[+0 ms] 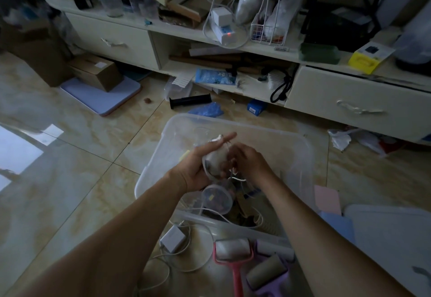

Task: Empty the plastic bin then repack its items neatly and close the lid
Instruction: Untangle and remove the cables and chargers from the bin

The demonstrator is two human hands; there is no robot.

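Holding a small white bundle [215, 157] with both hands, left [196, 168] cupping, right [247, 164] pinching its thin cord, above the bin [300, 157] on the floor; may tangle or drop into remaining clutter if pulled carelessly.

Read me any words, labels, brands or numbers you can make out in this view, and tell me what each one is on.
No text here is readable.
Yellow box on the cabinet: dark printing, too blurred.
Blue packet on the lower shelf: printed pattern, no legible words.
Small blue box on the floor: white label, too small.
Cardboard box: white sticker, blurred.
Power strip: only a red light, no lettering visible.
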